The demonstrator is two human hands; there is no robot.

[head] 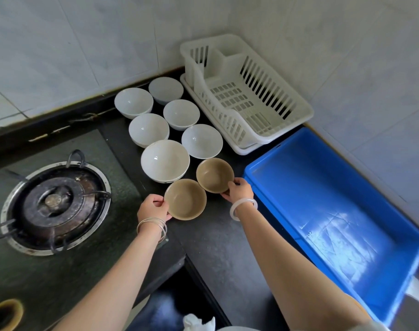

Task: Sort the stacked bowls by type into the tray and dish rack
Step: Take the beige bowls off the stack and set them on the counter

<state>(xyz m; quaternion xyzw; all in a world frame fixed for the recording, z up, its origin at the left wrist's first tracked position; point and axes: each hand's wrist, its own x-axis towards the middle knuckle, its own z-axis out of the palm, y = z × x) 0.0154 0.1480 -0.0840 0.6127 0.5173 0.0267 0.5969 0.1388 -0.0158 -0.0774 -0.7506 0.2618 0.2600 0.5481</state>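
Two brown bowls sit on the black counter. My left hand (pixel 153 207) grips the left rim of the nearer brown bowl (pixel 185 199). My right hand (pixel 240 191) holds the right rim of the farther brown bowl (pixel 214 175). Behind them stand several white bowls (pixel 165 161) in two rows, some stacked. The white dish rack (pixel 297 106) stands at the back right with nothing in it. The blue tray (pixel 287 149) lies to the right of my right hand, also holding nothing.
A gas burner (pixel 54 206) with a metal pan support is set into the counter (pixel 211 244) at the left. Tiled walls close off the back and right. The counter's front edge runs below my arms.
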